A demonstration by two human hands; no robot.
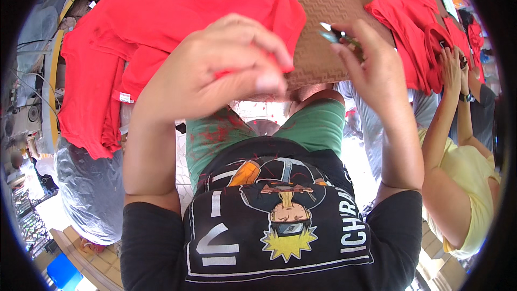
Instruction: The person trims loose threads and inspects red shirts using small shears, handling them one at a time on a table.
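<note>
Red fabric [97, 64]: in folds, spread beyond and to the left of the left hand [207, 70], part of it hanging over the near edge of the desk [323, 0]; small white label [126, 97] on it, left of that hand's wrist. Left hand: raised, fingers bent, thumb tip apart from the blurred fingertips. Right hand [371, 54]: raised, pinching small snips [337, 33], blade pointing away and leftward. Desk surface: brown, zigzag-textured, beyond and between both hands. Further red pieces [404, 21]: beyond and right of the right hand, near a co-worker's hands [451, 67].
</note>
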